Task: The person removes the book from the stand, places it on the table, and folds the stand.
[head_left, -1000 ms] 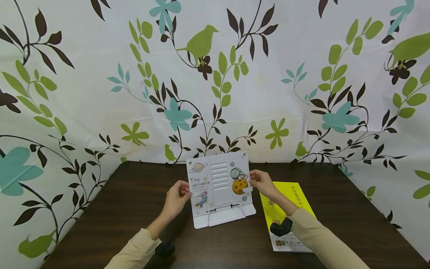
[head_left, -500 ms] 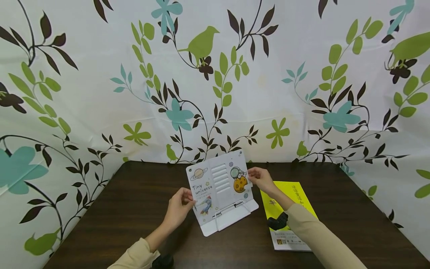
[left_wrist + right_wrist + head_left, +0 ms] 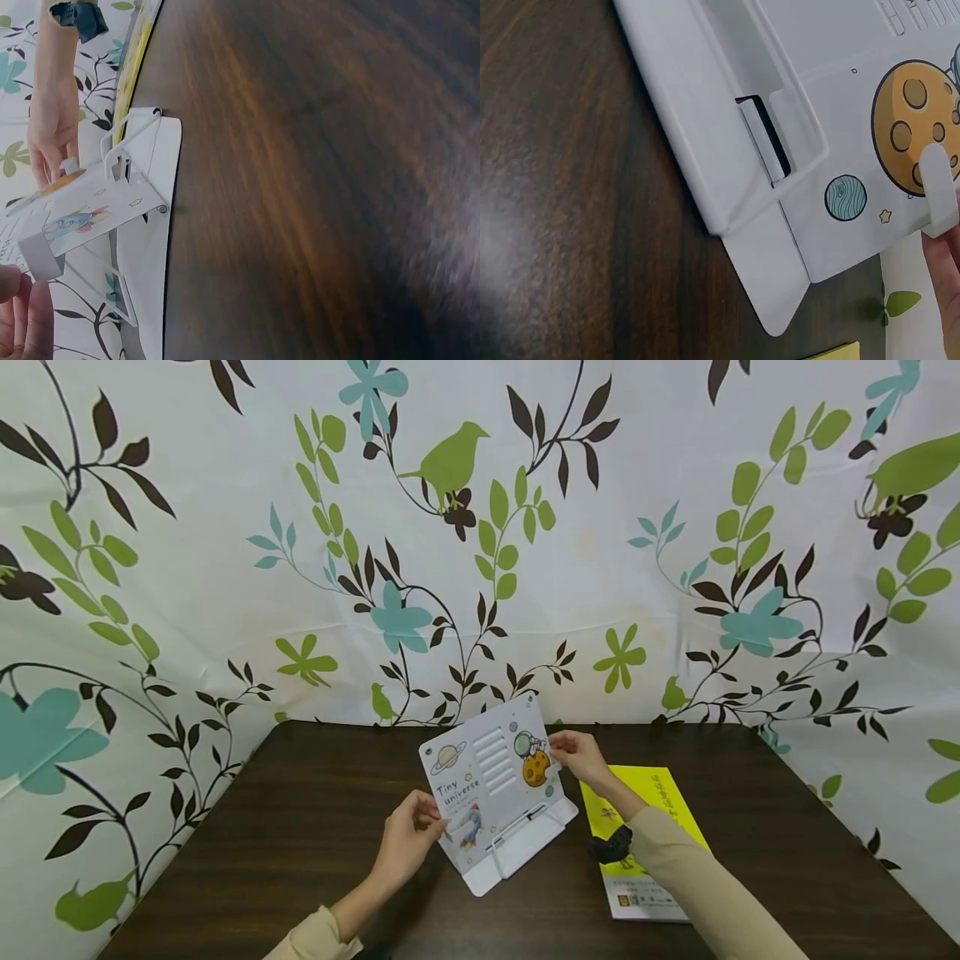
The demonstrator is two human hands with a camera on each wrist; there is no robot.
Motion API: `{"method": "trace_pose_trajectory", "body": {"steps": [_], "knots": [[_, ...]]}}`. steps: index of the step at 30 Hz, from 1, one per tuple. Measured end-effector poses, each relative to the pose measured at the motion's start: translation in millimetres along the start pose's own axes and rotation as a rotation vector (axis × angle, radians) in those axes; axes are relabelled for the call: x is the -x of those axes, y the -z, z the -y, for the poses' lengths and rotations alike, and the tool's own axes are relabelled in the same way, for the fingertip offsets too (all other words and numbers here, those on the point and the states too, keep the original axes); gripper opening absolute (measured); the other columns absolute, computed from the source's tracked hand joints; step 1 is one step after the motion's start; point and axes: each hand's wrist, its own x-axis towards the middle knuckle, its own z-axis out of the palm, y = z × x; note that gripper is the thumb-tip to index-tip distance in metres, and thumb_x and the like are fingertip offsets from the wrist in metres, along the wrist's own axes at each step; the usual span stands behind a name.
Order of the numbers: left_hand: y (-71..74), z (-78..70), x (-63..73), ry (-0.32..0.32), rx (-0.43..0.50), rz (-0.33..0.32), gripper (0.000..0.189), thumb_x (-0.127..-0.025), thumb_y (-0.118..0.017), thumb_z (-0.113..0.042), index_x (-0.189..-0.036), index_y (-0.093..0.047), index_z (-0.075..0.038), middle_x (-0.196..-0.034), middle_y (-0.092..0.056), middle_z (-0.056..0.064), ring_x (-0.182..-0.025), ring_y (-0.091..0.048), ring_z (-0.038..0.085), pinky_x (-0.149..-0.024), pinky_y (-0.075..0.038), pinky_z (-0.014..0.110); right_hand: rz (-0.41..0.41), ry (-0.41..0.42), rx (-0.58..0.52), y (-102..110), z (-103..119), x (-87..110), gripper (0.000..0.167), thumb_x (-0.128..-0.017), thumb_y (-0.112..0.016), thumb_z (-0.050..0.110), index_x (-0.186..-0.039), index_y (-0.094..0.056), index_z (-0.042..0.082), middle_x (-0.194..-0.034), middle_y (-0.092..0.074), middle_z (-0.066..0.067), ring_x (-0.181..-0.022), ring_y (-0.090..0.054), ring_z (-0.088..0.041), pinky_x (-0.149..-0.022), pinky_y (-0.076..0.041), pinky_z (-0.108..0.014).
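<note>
A white book stand printed with "Tiny universe", a planet, a rocket and an astronaut is turned at an angle at the middle of the table. My left hand pinches its left edge between thumb and fingers, by the rocket. At the opposite edge, beside the orange moon, my right hand holds the stand by its side. The wire page holder runs along the lower ledge. In the left wrist view the panel leans back from a white base plate that lies on the tabletop. A small white side clip shows near my right fingers.
A yellow book lies on the dark wooden table at the right, partly under my right forearm. Behind the table hangs a white cloth patterned with leaves, flowers and birds.
The book stand has turned counterclockwise, its left side coming nearer and its right side swinging back. My left hand has moved nearer and slightly right with it; my right hand has shifted slightly left.
</note>
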Motion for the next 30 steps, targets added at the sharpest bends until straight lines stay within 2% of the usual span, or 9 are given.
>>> {"method": "trace_pose_trajectory", "body": {"steps": [5,11,15,17,23,27,30], "knots": [[-2.8,-3.9,4.2,0.012,0.021,0.001,0.016,-0.073,-0.061,0.017,-0.084,-0.052,0.009,-0.078,-0.058,0.019,-0.068,-0.057,0.023,-0.055,-0.047,0.017,-0.019,-0.041,-0.001,-3.0,-0.7,-2.1,0.020,-0.087,-0.058,0.002,-0.105,-0.061,-0.004,-0.093,-0.061,-0.014,-0.077,-0.052,-0.018,-0.068,-0.046,-0.025],[-4.3,-5.9,5.4,0.014,0.036,0.002,0.015,-0.073,-0.061,0.017,-0.084,-0.053,0.009,-0.078,-0.058,0.020,-0.068,-0.058,0.025,-0.055,-0.047,0.018,-0.030,-0.042,-0.006,-4.9,0.2,-3.7,0.019,-0.087,-0.057,0.002,-0.104,-0.062,-0.004,-0.094,-0.062,-0.014,-0.078,-0.053,-0.019,-0.069,-0.046,-0.026],[-3.3,-1.9,3.1,-0.002,0.003,0.009,0.016,-0.072,-0.063,0.016,-0.081,-0.053,0.008,-0.076,-0.058,0.017,-0.067,-0.057,0.023,-0.055,-0.047,0.020,-0.039,-0.054,0.010,-5.3,3.9,-3.4,0.020,-0.087,-0.057,0.002,-0.106,-0.061,-0.003,-0.096,-0.061,-0.014,-0.082,-0.054,-0.020,-0.070,-0.047,-0.025],[-1.7,5.2,-0.7,-0.024,-0.010,0.010,0.016,-0.071,-0.065,0.015,-0.081,-0.054,0.006,-0.075,-0.058,0.015,-0.065,-0.057,0.018,-0.054,-0.046,0.021,-0.061,-0.064,0.025,-4.9,7.8,-0.7,0.023,-0.087,-0.058,0.003,-0.109,-0.060,-0.002,-0.099,-0.060,-0.014,-0.086,-0.055,-0.022,-0.073,-0.048,-0.026],[12.9,23.0,-23.4,-0.080,0.018,-0.034,0.021,-0.073,-0.069,0.006,-0.090,-0.058,0.000,-0.080,-0.062,0.009,-0.069,-0.057,0.008,-0.057,-0.048,0.020,-0.173,-0.096,0.051,-7.9,31.0,23.5,0.034,-0.085,-0.060,0.006,-0.117,-0.055,-0.001,-0.105,-0.059,-0.016,-0.096,-0.054,-0.027,-0.081,-0.048,-0.035],[26.5,12.1,-37.9,-0.091,0.053,-0.049,0.026,-0.074,-0.070,0.004,-0.097,-0.059,0.000,-0.087,-0.062,0.011,-0.074,-0.058,0.010,-0.061,-0.049,0.021,-0.163,-0.134,0.004,-17.5,39.2,48.2,0.035,-0.083,-0.062,0.007,-0.116,-0.054,-0.003,-0.100,-0.060,-0.015,-0.090,-0.056,-0.024,-0.078,-0.049,-0.033],[33.5,-4.9,-42.8,-0.122,0.038,-0.033,0.029,-0.075,-0.068,0.007,-0.101,-0.057,0.003,-0.088,-0.061,0.015,-0.075,-0.059,0.015,-0.060,-0.050,0.021,-0.133,-0.175,-0.045,-28.1,38.1,65.4,0.034,-0.082,-0.064,0.006,-0.113,-0.055,-0.004,-0.095,-0.060,-0.012,-0.083,-0.057,-0.019,-0.074,-0.051,-0.031]]}}
